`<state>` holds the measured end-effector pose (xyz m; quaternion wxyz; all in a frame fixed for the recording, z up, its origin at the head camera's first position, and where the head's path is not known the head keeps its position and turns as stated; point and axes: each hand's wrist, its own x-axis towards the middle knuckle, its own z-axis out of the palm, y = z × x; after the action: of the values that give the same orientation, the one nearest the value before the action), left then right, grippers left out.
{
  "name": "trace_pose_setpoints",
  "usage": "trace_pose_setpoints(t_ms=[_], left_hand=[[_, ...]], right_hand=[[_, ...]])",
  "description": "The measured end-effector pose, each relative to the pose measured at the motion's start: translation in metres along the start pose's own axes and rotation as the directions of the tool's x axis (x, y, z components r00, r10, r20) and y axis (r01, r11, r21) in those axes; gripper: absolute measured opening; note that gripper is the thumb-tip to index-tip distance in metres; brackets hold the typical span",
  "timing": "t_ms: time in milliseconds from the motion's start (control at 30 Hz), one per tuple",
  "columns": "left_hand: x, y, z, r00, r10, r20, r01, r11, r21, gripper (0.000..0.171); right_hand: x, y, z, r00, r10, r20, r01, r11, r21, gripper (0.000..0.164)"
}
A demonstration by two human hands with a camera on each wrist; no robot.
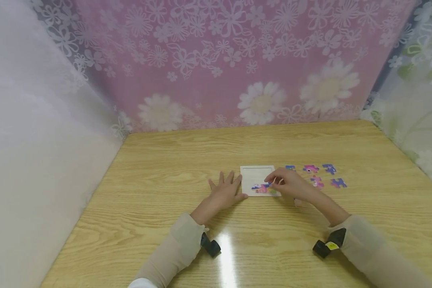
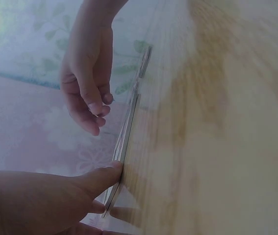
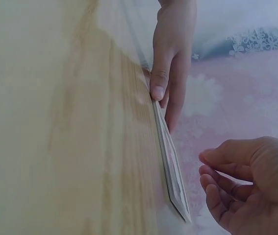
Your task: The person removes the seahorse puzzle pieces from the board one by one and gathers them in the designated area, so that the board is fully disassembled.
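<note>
My left hand (image 1: 223, 195) lies spread on the wooden table, its thumb and a fingertip at the left edge of a white puzzle tray (image 1: 250, 171). In the left wrist view its thumb (image 2: 102, 178) rests on the tray's edge. Joined jigsaw pieces (image 1: 262, 189) in pink, purple and green lie along the tray's near side. My right hand (image 1: 291, 185) hovers over the tray's right part with fingers loosely bent. In the right wrist view the thumb (image 3: 217, 155) comes close to the index fingertip, and no piece shows between them.
Loose jigsaw pieces lie right of the tray: a pink one with an eye (image 1: 311, 169), a blue one (image 1: 329, 169), a purple one (image 1: 339, 183) and several more, some partly hidden by my right hand. A flowered pink cloth (image 1: 209, 80) stands behind the table (image 1: 165, 168).
</note>
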<state>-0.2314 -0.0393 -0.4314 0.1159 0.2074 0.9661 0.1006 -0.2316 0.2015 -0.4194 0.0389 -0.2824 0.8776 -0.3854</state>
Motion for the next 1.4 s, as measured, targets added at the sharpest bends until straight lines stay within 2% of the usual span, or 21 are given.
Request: trace_pose_setpoints(t_ms=[133, 467, 900, 1400], left_hand=[[0.001, 0.0, 0.0, 1.0, 0.0, 0.001, 0.0, 1.0, 0.0, 0.071], [0.001, 0.001, 0.0, 1.0, -0.003, -0.006, 0.003, 1.0, 0.006, 0.071], [0.001, 0.0, 0.001, 1.0, 0.005, -0.001, -0.005, 1.0, 0.014, 0.072], [0.003, 0.0, 0.003, 1.0, -0.004, -0.014, 0.005, 1.0, 0.021, 0.071]], right_hand=[[0.006, -0.001, 0.006, 1.0, -0.002, 0.019, 0.001, 1.0, 0.011, 0.018], [0.011, 0.003, 0.017, 1.0, -0.002, 0.027, 0.003, 0.998, -0.059, 0.022], [0.012, 0.01, 0.024, 0.999, 0.004, 0.043, -0.002, 0.999, -0.045, 0.029], [0.011, 0.01, 0.026, 0.999, -0.037, 0.021, 0.037, 0.999, -0.03, 0.03]])
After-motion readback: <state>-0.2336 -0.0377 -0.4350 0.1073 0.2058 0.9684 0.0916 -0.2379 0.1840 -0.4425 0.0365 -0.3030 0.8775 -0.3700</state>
